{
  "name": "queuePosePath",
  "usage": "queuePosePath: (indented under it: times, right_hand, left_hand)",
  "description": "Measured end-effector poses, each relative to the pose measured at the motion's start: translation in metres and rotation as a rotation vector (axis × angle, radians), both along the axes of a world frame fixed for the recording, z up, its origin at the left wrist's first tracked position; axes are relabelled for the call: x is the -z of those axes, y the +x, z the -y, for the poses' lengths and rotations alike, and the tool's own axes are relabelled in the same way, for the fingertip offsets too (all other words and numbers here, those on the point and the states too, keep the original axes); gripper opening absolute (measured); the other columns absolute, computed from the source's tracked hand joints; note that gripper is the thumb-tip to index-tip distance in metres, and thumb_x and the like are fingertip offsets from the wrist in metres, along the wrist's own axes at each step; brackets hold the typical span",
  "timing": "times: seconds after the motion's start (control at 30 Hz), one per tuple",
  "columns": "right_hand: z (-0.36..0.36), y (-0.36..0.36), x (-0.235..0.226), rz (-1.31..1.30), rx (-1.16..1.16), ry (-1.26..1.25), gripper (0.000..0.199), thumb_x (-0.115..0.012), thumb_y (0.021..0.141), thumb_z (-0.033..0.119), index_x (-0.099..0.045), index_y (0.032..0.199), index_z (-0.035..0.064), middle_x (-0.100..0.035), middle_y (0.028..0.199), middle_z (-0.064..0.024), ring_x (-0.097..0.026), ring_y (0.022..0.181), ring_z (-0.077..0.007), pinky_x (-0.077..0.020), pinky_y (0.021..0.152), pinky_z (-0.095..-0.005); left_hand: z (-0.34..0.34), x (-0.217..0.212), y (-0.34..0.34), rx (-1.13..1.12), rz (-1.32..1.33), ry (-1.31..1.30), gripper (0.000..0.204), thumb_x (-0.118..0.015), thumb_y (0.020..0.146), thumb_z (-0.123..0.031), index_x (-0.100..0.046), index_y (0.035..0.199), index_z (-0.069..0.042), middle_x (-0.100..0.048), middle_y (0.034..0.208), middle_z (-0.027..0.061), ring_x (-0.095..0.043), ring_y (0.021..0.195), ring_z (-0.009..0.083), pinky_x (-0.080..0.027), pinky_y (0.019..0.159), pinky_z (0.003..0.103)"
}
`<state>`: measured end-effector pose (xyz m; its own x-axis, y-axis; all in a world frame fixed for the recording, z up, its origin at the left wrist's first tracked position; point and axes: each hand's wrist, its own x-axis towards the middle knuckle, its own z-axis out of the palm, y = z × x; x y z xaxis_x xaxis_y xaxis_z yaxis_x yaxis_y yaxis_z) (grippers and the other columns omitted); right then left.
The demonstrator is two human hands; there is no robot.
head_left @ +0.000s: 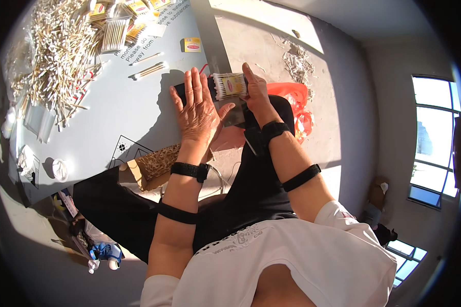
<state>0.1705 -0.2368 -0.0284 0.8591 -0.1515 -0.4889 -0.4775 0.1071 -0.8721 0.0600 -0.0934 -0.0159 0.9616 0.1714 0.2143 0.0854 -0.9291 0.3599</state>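
Observation:
A clear pack of cotton swabs point(230, 86) with a yellow label is at the table's right edge. My right hand point(258, 94) grips the pack's right end, thumb extended along it. My left hand point(198, 107) lies palm down with its fingers stretched out, on or just over a dark flat object point(180, 90) beside the pack's left end. The palm hides most of that dark object. On the table beyond my left hand lie a few loose cotton swabs point(148, 71) and a small yellow-and-red label card point(192, 45).
A large heap of loose swabs point(61, 56) covers the table's far left, beside filled packs point(115, 35). A cardboard box point(156, 166) of swabs sits by my lap. On the right are a red plastic bag point(287, 92) and swabs scattered on the floor point(298, 64).

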Motion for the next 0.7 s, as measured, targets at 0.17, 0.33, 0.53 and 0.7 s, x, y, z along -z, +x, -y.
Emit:
queuePosePath:
  times: [0.17, 0.33, 0.53, 0.7]
  right_hand:
    - [0.005, 0.000, 0.013, 0.138, -0.032, 0.093, 0.035, -0.074, 0.085, 0.036, -0.064, 0.072, 0.0059, -0.057, 0.062, 0.0014, -0.048, 0.044, -0.0087, -0.0369, 0.039, -0.0250]
    - [0.002, -0.001, 0.016, 0.142, -0.055, 0.069, 0.033, -0.073, 0.087, 0.033, -0.064, 0.071, 0.0054, -0.056, 0.062, 0.0022, -0.047, 0.048, -0.0078, -0.0366, 0.043, -0.0259]
    - [-0.001, -0.003, 0.015, 0.175, -0.022, 0.044, 0.035, -0.073, 0.087, 0.032, -0.064, 0.069, 0.0039, -0.055, 0.062, 0.0030, -0.046, 0.053, -0.0068, -0.0365, 0.049, -0.0259]
    - [-0.002, -0.005, 0.014, 0.187, -0.025, 0.028, 0.036, -0.073, 0.087, 0.033, -0.064, 0.070, 0.0034, -0.054, 0.062, 0.0035, -0.045, 0.054, -0.0070, -0.0362, 0.050, -0.0259]
  left_hand:
    - [0.006, -0.003, 0.009, 0.018, -0.005, 0.008, 0.092, -0.053, 0.084, -0.066, -0.035, 0.144, 0.001, -0.018, 0.158, 0.0121, -0.010, 0.148, 0.0267, -0.010, 0.113, 0.062]
    - [0.003, -0.005, 0.014, 0.033, -0.001, 0.025, 0.089, -0.054, 0.084, -0.063, -0.036, 0.144, 0.000, -0.019, 0.158, 0.0084, -0.010, 0.148, 0.0269, -0.010, 0.112, 0.063]
    - [0.008, -0.008, 0.005, 0.078, -0.033, -0.013, 0.084, -0.053, 0.087, -0.060, -0.038, 0.143, 0.001, -0.018, 0.158, 0.0061, -0.008, 0.148, 0.0271, -0.012, 0.111, 0.066]
    - [0.008, -0.009, 0.004, 0.089, -0.051, -0.013, 0.081, -0.052, 0.089, -0.058, -0.038, 0.142, 0.001, -0.017, 0.158, 0.0076, -0.008, 0.148, 0.0287, -0.012, 0.110, 0.066]
